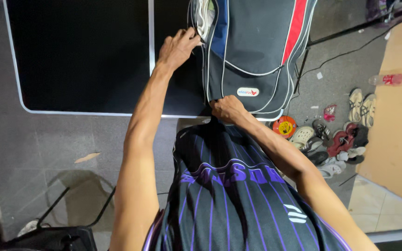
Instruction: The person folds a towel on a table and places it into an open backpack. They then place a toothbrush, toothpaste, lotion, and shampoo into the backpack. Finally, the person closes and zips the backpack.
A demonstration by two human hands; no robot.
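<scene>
Head view: backpack (252, 51), black with a blue panel, a red stripe and white piping, lay on the black folding table (80, 56), over the table's near right corner, bottom edge overhanging toward the person; left hand (178, 46) sat at the backpack's upper left edge, by the open top, fingers curled together and pinching at the zipper line there, though the exact thing pinched was too small to tell; right hand (228, 108) was closed in a fist on the backpack's bottom edge, fingers pressed together around the fabric; right of the backpack, on the grey floor, a pile of sandals and shoes (336, 139) and a round orange-yellow object (284, 126); further right of the backpack, a plastic bottle with a red cap (393, 79) lay on its side; a black cable (345, 53) ran across the floor just right of the backpack.
</scene>
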